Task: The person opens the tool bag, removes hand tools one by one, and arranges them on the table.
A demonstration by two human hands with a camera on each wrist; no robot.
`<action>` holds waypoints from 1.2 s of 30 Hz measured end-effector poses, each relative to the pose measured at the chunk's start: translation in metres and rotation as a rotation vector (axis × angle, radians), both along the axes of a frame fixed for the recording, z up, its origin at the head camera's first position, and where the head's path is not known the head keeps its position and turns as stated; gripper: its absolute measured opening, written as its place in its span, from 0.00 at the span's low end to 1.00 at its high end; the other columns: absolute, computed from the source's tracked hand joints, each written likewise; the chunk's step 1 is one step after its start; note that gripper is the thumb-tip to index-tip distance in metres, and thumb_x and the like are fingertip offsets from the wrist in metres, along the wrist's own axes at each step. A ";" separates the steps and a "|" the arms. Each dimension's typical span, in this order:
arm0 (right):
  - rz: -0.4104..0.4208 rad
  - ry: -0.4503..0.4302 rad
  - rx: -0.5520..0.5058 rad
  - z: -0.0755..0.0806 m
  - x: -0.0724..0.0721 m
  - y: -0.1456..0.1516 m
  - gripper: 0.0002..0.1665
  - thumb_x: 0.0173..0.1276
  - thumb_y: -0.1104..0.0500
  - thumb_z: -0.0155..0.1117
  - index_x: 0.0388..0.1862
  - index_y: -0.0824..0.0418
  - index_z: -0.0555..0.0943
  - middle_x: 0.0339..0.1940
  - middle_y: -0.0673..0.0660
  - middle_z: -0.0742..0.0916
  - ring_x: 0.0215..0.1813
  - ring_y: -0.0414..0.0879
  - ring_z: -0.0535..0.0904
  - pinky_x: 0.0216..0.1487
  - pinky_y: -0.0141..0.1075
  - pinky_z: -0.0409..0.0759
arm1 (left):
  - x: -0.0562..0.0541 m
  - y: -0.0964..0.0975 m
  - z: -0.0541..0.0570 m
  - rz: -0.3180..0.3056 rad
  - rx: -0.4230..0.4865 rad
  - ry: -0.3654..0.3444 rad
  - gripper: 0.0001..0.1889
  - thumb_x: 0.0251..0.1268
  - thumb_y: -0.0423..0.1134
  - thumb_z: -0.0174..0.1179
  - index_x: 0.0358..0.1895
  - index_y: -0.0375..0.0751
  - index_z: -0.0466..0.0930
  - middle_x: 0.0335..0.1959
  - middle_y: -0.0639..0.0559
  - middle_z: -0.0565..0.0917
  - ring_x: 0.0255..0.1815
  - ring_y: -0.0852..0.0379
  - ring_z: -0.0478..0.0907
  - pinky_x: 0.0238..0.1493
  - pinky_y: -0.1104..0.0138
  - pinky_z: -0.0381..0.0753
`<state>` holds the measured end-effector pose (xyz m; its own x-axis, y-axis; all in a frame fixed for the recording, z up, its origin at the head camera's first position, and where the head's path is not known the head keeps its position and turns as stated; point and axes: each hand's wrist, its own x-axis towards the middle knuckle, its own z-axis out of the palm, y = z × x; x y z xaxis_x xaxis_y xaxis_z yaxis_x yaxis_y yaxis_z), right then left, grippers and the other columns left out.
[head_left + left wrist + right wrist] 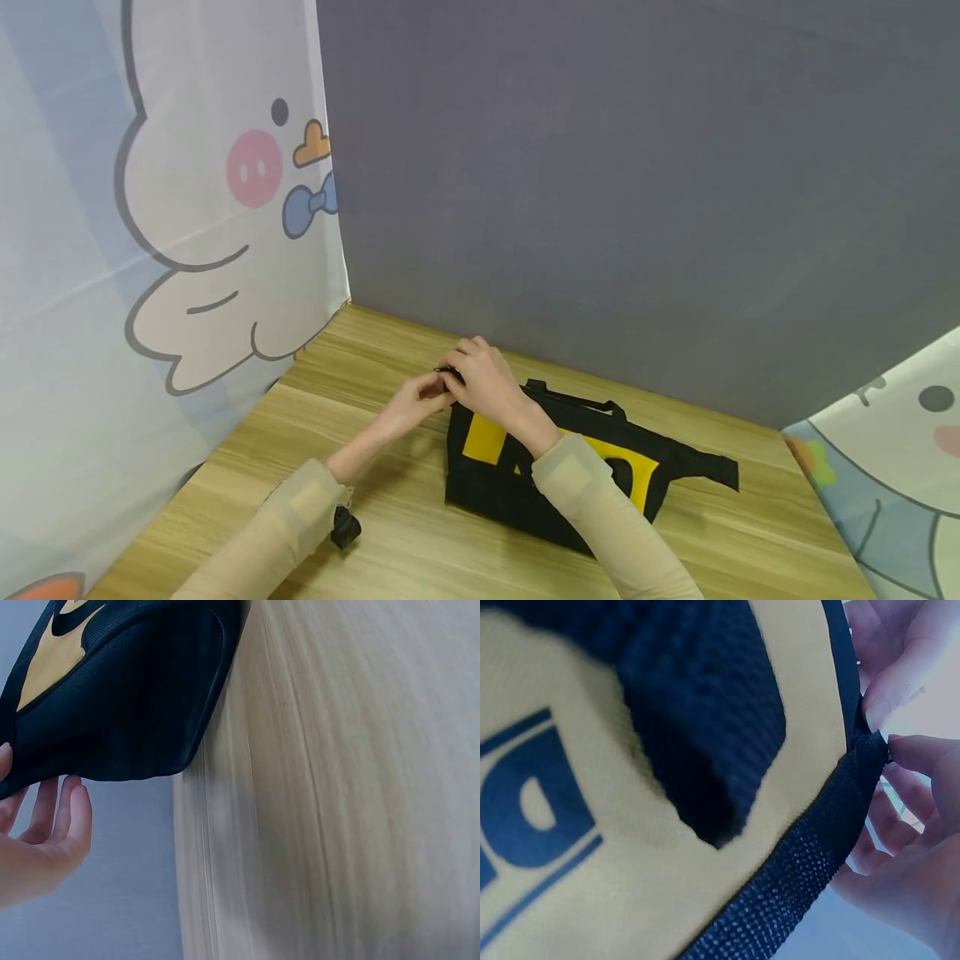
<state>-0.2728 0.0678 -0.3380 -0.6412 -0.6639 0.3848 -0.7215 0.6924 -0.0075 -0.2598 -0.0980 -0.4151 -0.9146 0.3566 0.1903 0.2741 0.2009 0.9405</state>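
A black tool bag [517, 492] with yellow panels and dark lettering lies on the table, its handle [577, 397] along the top. At its upper left corner my left hand [408, 408] pinches the bag's edge between thumb and fingers. My right hand [483, 379] meets it there from above, fingers bent over a small dark tab [450, 372] at the corner. Seen from the right wrist, the fingertips of both hands close on the end of a black woven strip [780, 892] along the bag's edge. The left wrist view has fingers [79, 814] behind the bag's edge.
The wood-grain table [420, 533] runs back to a grey wall panel [600, 208]. A printed cartoon curtain [202, 333] borders the left side. From the bag's right end a black tail [716, 469] sticks out over the table.
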 end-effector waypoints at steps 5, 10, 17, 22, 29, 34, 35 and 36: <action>0.010 0.012 0.002 0.003 -0.001 -0.004 0.08 0.71 0.55 0.64 0.42 0.55 0.88 0.42 0.52 0.87 0.45 0.48 0.79 0.46 0.39 0.81 | -0.001 -0.005 0.000 0.025 -0.009 0.048 0.12 0.72 0.37 0.57 0.51 0.32 0.80 0.42 0.38 0.83 0.46 0.47 0.80 0.43 0.67 0.78; 0.014 0.011 0.004 0.007 -0.001 -0.004 0.07 0.69 0.55 0.66 0.42 0.55 0.87 0.42 0.52 0.86 0.44 0.48 0.79 0.46 0.39 0.81 | -0.004 -0.008 -0.002 0.014 -0.004 0.055 0.11 0.72 0.37 0.57 0.48 0.32 0.80 0.39 0.37 0.83 0.44 0.42 0.80 0.44 0.60 0.80; 0.003 -0.004 -0.001 0.012 0.002 0.004 0.07 0.69 0.55 0.67 0.40 0.56 0.87 0.40 0.53 0.86 0.42 0.47 0.79 0.43 0.38 0.80 | -0.005 -0.003 -0.002 0.006 -0.001 0.031 0.13 0.73 0.38 0.57 0.52 0.33 0.80 0.45 0.37 0.85 0.48 0.44 0.82 0.47 0.59 0.81; -0.012 0.008 0.003 0.012 0.002 0.011 0.05 0.69 0.56 0.66 0.38 0.56 0.85 0.37 0.52 0.85 0.39 0.45 0.78 0.41 0.36 0.79 | -0.004 0.001 0.000 0.023 -0.040 0.037 0.13 0.72 0.40 0.58 0.51 0.36 0.82 0.46 0.41 0.86 0.52 0.46 0.82 0.50 0.60 0.80; -0.008 0.050 0.020 0.013 0.003 0.016 0.04 0.69 0.57 0.66 0.36 0.55 0.84 0.36 0.52 0.84 0.37 0.45 0.78 0.39 0.38 0.78 | -0.006 0.003 0.002 0.038 -0.051 0.015 0.13 0.71 0.42 0.60 0.51 0.38 0.83 0.48 0.42 0.86 0.52 0.49 0.81 0.52 0.60 0.80; 0.006 0.095 0.039 0.013 0.002 0.019 0.03 0.69 0.58 0.66 0.36 0.54 0.86 0.35 0.50 0.85 0.36 0.44 0.78 0.42 0.40 0.80 | -0.007 0.004 0.005 0.060 -0.045 -0.005 0.13 0.69 0.43 0.62 0.50 0.40 0.84 0.48 0.45 0.87 0.51 0.51 0.82 0.53 0.61 0.80; 0.009 0.101 0.044 0.013 0.002 0.019 0.03 0.69 0.58 0.66 0.37 0.54 0.86 0.35 0.50 0.85 0.36 0.44 0.78 0.44 0.40 0.80 | -0.008 0.004 0.005 0.063 -0.047 -0.004 0.13 0.69 0.43 0.62 0.50 0.40 0.84 0.47 0.45 0.87 0.51 0.52 0.82 0.53 0.61 0.80; 0.011 0.105 0.049 0.014 0.002 0.020 0.03 0.69 0.58 0.66 0.37 0.53 0.87 0.35 0.50 0.85 0.36 0.44 0.78 0.46 0.41 0.81 | -0.008 0.004 0.005 0.064 -0.049 -0.004 0.12 0.69 0.43 0.62 0.49 0.41 0.84 0.46 0.46 0.87 0.50 0.52 0.82 0.52 0.61 0.80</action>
<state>-0.2711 0.0874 -0.3244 -0.5917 -0.6905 0.4161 -0.7241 0.6821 0.1024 -0.2678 -0.0939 -0.4098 -0.9366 0.3062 0.1701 0.2551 0.2638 0.9302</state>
